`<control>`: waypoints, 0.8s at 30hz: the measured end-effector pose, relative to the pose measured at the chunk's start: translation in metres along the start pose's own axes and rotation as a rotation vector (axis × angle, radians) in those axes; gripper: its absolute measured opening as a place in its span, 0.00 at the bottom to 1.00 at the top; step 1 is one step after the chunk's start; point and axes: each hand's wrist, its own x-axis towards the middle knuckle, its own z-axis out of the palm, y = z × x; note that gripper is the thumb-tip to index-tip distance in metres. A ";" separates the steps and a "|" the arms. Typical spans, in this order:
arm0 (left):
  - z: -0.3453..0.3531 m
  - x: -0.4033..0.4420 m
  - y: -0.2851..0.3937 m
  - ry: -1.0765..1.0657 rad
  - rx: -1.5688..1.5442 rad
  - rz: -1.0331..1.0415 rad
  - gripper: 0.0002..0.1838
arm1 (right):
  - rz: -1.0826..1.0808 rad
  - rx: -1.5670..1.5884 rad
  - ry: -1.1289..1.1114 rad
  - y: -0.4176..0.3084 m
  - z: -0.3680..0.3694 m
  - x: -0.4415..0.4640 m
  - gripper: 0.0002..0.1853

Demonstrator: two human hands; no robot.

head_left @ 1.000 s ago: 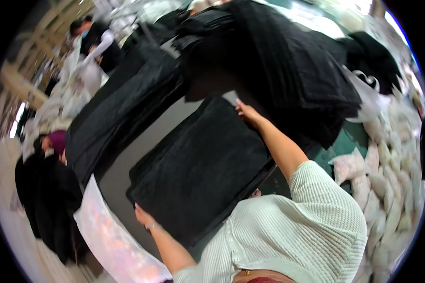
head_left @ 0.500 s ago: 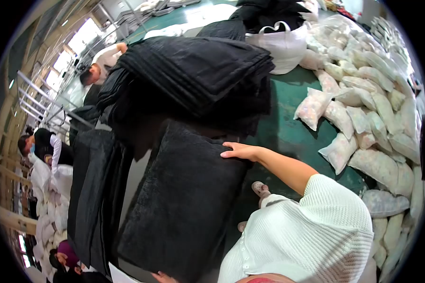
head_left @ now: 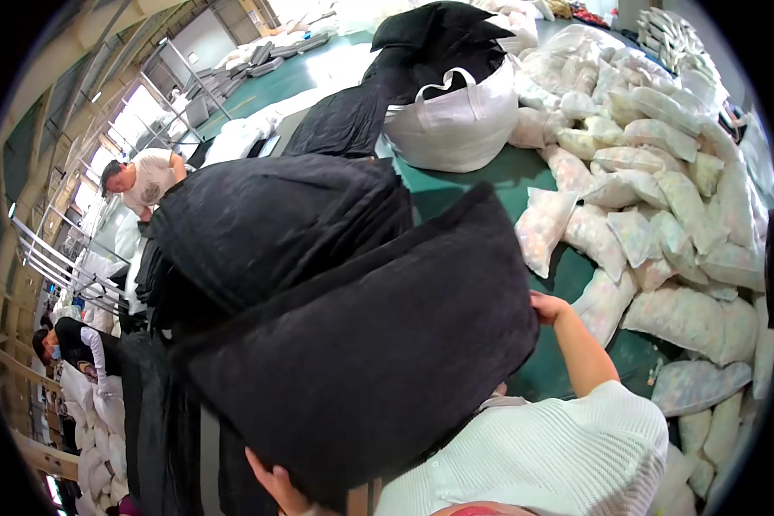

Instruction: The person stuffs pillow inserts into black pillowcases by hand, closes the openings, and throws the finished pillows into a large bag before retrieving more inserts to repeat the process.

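A large rectangular black fabric piece point(head_left: 370, 344) with a soft, plush-looking surface is held up in front of me, tilted over the table. My right hand point(head_left: 549, 308) grips its right edge, fingers curled behind the cloth. At its lower left edge, my left hand point(head_left: 275, 483) holds on with the fingers against the fabric, partly cut off by the frame's bottom. Just beyond lies a thick stack of similar black pieces point(head_left: 275, 215). More black cloth point(head_left: 146, 413) hangs at the left.
A white bulk bag point(head_left: 456, 129) filled with black cloth stands on the green floor point(head_left: 439, 189). Stuffed clear bags point(head_left: 611, 241) are heaped to the right. Two people point(head_left: 150, 176) work at the left, near metal rails point(head_left: 69, 262) and white sacks point(head_left: 95, 421).
The black fabric piece has risen off the table and turned toward the stack. My right hand has moved right along its edge, and my left hand shows more. The view has shifted.
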 end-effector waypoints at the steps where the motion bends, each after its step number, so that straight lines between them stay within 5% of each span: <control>1: 0.028 0.026 -0.011 -0.039 -0.070 0.064 0.38 | -0.071 0.053 0.077 -0.005 -0.026 -0.022 0.47; 3: 0.098 0.082 0.004 -0.182 -0.471 0.077 0.45 | -0.092 0.120 0.363 -0.020 -0.051 -0.063 0.31; 6: 0.230 0.144 0.070 -0.222 -1.291 -0.102 0.46 | -0.213 0.163 0.607 -0.026 -0.069 -0.101 0.30; 7: 0.253 0.154 0.062 -0.203 -1.304 -0.095 0.46 | -0.263 0.171 0.671 -0.028 -0.072 -0.108 0.29; 10: 0.324 0.189 -0.006 -0.797 -1.651 -0.294 0.39 | -0.424 0.191 0.851 -0.032 -0.077 -0.115 0.28; 14: 0.443 0.209 0.011 -1.087 -0.890 -0.274 0.45 | -0.622 0.124 1.049 -0.071 -0.093 -0.100 0.27; 17: 0.470 0.221 -0.003 -1.283 -0.814 -0.261 0.37 | -0.738 0.017 1.143 -0.133 -0.120 -0.072 0.25; 24: 0.464 0.314 -0.031 -0.979 -0.395 -0.335 0.26 | -0.875 -0.140 1.227 -0.300 -0.151 0.068 0.22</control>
